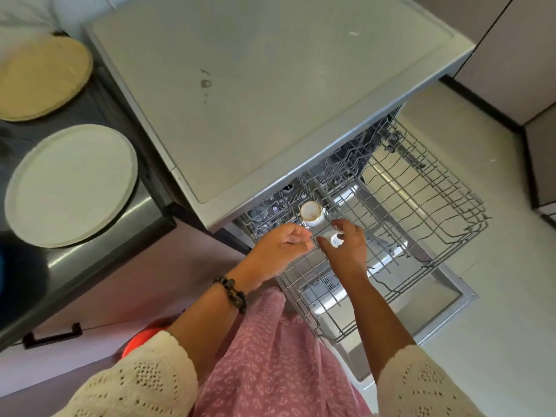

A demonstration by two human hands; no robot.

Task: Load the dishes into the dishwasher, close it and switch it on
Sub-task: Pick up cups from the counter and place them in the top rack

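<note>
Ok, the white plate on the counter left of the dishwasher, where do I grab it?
Take the white plate by its rim at the near right edge, coming from the right, the dishwasher side. It lies flat on the dark counter, so only the raised rim offers a pinch.

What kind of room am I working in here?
Most likely a home kitchen: an open dishwasher with its wire rack pulled out, a cup standing in the rack, and a white plate on the dark counter beside it.
</note>
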